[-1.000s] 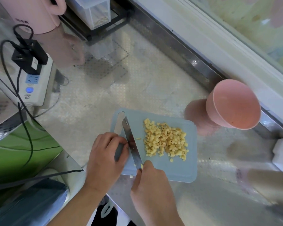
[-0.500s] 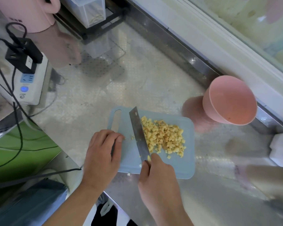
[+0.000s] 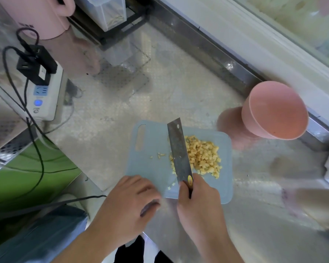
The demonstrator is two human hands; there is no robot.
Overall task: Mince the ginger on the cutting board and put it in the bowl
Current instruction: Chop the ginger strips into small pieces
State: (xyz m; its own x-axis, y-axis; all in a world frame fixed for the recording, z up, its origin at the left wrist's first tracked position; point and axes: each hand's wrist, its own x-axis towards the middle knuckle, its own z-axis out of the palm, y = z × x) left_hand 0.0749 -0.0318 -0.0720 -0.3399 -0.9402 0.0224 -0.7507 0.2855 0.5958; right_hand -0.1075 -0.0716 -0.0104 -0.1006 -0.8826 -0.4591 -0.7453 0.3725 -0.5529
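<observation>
Resting my left hand point(image 3: 128, 201) with loosely curled fingers, holding nothing, at the pale blue plastic cutting board's point(image 3: 150, 168) near corner, I grip the steel cleaver point(image 3: 179, 149) in my right hand point(image 3: 198, 199) over the diced yellow ginger point(image 3: 203, 155), the empty pink bowl point(image 3: 273, 111) further right.

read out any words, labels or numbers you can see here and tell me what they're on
None can be read.
Knife: round yellow and red sticker near the handle, print too small.
Pink jug: dark marks low on its side, blurred.
Power strip: small marks near the blue button, too small.
</observation>
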